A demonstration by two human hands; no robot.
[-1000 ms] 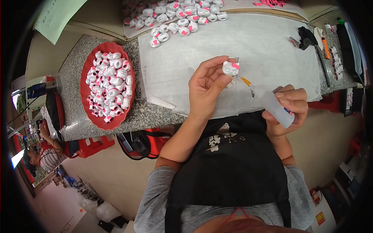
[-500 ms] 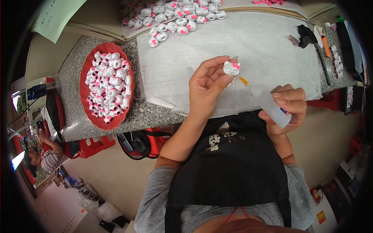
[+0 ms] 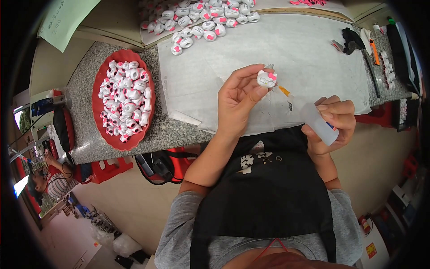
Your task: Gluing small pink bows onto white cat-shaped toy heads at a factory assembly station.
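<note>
Between the thumb and fingers of my left hand (image 3: 239, 96) is a small white cat-head figure (image 3: 267, 79) with a pink bow, its face turned up. My right hand (image 3: 335, 119) is closed around a translucent white squeeze bottle (image 3: 323, 129), held tilted. A slim orange tip (image 3: 284, 91) lies between the bottle and the figure, pointing at the figure's lower right side. It seems to be the bottle's nozzle, though the part joining them is hard to make out. Both hands are above a white sheet (image 3: 201, 85) on the counter.
A red scalloped tray (image 3: 95, 96) heaped with similar white and pink heads stands at left. More heads (image 3: 209, 24) are piled at the back. Black-handled cutters (image 3: 351, 42) and an orange tool (image 3: 374, 53) lie at right. Another person (image 3: 58, 179) sits far left.
My right hand and the bottle have shifted slightly right, and the orange tip has moved a little away from the figure. My left hand has hardly moved.
</note>
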